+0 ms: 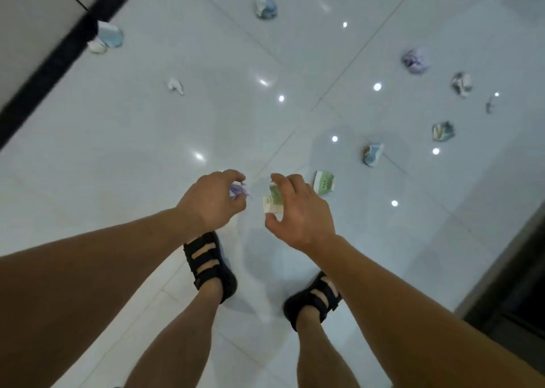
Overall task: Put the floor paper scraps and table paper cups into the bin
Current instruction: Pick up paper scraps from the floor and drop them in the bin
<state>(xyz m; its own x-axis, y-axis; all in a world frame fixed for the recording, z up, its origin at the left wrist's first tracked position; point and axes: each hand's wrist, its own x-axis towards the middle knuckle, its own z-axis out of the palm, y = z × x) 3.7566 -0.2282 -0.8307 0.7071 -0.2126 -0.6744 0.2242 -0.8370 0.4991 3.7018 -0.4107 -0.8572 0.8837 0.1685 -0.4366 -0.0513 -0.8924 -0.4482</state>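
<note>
A purple scrap is gripped in curled fingers of the left hand, a green scrap pinched by the right hand, presumably so several are carried per trip; other scraps lie scattered on the floor.

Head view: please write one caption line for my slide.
Left hand grips a purple scrap, right hand a green scrap; other scraps lie on the floor.

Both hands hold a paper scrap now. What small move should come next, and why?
Probably the right hand, which pinches a folded green scrap, should reach to the pale green floor scrap just beside it: it lies nearest.
</note>
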